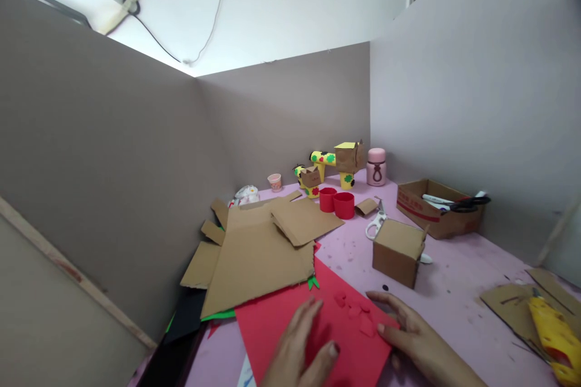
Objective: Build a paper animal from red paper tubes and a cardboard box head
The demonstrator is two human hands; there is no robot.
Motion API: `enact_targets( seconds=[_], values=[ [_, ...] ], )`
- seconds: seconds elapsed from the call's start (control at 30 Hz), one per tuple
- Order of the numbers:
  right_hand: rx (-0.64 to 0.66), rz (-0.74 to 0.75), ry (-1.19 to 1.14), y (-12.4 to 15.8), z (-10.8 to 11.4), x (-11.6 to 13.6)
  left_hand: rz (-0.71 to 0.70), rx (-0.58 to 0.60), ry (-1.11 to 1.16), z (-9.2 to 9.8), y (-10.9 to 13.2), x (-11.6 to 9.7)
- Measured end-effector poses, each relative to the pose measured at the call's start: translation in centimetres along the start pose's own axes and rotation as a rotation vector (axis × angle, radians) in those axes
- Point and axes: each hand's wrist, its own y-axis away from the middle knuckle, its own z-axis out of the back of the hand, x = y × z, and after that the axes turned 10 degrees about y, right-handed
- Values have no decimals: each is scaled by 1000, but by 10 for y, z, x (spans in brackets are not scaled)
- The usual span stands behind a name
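Both hands, left (297, 347) and right (411, 332), flat with released grip on the red sheet (290, 323), small red cutouts (356, 314) between.

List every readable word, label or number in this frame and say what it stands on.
None can be read.
Open box: red print on its front, too blurred to read.
Pink flask: a dark drawing, no letters visible.
Small cup: a faint pattern, too small to tell.
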Motion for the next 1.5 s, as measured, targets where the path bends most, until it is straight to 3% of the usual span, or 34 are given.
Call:
enact_targets(
  seconds=[0.07, 0.13, 0.27, 0.37, 0.57, 0.83, 0.97, 1.07, 1.2, 1.27, 1.33, 1.4, 1.5],
  values=[
    [4, -20, -8, 0, 0, -2, 114, 143, -65, -13, -19, -17],
    [15, -35, -40, 0, -1, -5, 87, 166, -124, -30, -34, -28],
    [-22, -69, -199, -2, -4, -10, -70, 31, -232, -56, -50, -29],
    [-22, -120, -273, -5, -4, -13, -179, -13, -306, -61, -57, -21],
    [23, -135, -195, -1, -3, -8, -283, -9, -467, -59, -62, -10],
    [27, -130, -194, 5, -4, 1, -328, 30, -529, -47, -71, 4],
    [6, -135, -190, 5, -3, 1, -282, -63, -398, -36, -77, 4],
    [2, -153, -182, 5, -2, -2, -227, -198, -270, -13, -90, 5],
    [16, -163, -217, 6, -3, -3, -138, -385, -213, 38, -111, 15],
    [21, -170, -247, 7, -5, -2, -105, -436, -232, 61, -113, 19],
    [55, -178, -278, 7, -6, 0, -99, -451, -266, 71, -107, 18],
    [81, -169, -303, 8, -7, 2, -107, -413, -284, 66, -92, 11],
    [83, -150, -320, 8, -7, 3, -121, -240, -267, 35, -63, -2]
  ],
)
